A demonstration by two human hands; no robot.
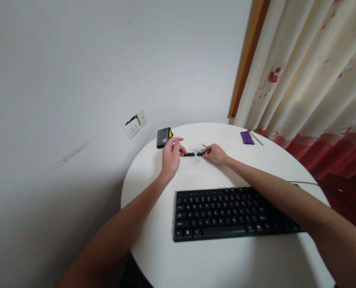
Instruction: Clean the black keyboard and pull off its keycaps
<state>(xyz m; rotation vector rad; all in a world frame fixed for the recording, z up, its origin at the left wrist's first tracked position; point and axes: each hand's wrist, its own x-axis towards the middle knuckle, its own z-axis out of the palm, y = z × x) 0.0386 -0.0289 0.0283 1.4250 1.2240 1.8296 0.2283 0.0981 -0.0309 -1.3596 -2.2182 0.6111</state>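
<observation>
Two short groups of small black keycaps stand in a line on the white round table (147, 180), with a small gap between them. My left hand (171, 157) is at the left end of the left keycap group (190, 154); its index finger is stretched out and the lower fingertips touch the end keycap. Pinched fingers of my right hand (215, 153) are on the right keycap group (199, 153). A thin pointed stick (204, 145) shows just behind that hand; whether it is held, I cannot tell. Nearer me lies a black keyboard (214, 212), its right part hidden under my right forearm.
A dark grey pouch or box (162, 138) with a yellow patch lies behind my left hand. A purple cloth (247, 138) and a pale stick (257, 138) are at the far right. A cable (305, 183) runs off the right edge. Wall and curtain (286, 72) border the table.
</observation>
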